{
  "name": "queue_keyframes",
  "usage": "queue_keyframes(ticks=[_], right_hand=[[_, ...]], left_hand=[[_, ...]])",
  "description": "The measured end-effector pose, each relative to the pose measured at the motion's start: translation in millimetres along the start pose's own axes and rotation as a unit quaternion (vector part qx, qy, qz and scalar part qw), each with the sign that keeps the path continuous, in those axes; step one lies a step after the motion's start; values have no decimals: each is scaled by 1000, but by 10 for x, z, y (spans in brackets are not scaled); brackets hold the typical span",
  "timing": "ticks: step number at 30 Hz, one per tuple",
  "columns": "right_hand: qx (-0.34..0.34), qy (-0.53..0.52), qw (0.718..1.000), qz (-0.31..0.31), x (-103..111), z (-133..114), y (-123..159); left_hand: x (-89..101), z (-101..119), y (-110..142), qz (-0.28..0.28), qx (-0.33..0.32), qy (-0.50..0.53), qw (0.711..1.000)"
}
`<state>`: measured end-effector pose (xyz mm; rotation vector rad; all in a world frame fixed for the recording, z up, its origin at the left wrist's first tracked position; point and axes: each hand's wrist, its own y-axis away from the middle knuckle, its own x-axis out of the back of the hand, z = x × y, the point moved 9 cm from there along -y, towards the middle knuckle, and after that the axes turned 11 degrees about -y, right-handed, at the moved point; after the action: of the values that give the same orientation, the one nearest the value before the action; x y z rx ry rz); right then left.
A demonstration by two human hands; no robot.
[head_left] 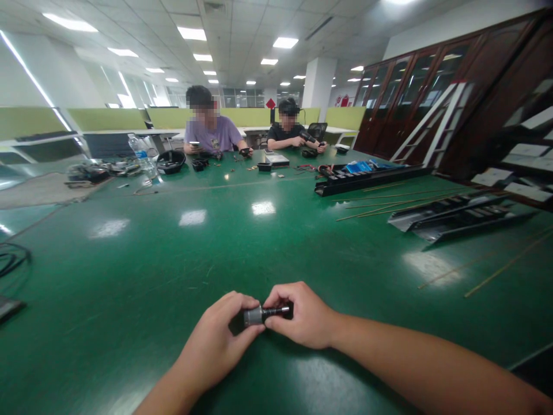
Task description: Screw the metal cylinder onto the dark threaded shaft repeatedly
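Observation:
Low in the middle of the head view, a small grey cylinder with a dark ribbed shaft (254, 316) is held level just over the green table (216, 248). The shaft ends in a bright silver tip on the right. My left hand (220, 331) pinches the thick grey body between thumb and fingers. From the other side, my right hand (305, 317) has thumb and forefinger closed at the place where body and shaft meet. Its other fingers curl behind the shaft. The part's exact kind is too small to tell.
Black metal channels (458, 216) and thin brass-coloured rods (389, 204) lie to the right. Across the table sit two people (213, 132), with black trays (170, 161), small parts and a water bottle (139, 153) near them. Black cable (15, 259) lies at the left edge.

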<state>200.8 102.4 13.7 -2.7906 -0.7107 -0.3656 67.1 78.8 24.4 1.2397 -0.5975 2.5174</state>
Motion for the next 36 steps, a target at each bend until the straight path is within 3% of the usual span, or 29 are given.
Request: queue_keyframes(ticks=[36], right_hand=[[7,12,1000,-1,7,-46,-1]], left_hand=[[20,-19,4,-1,20,-21,1000]])
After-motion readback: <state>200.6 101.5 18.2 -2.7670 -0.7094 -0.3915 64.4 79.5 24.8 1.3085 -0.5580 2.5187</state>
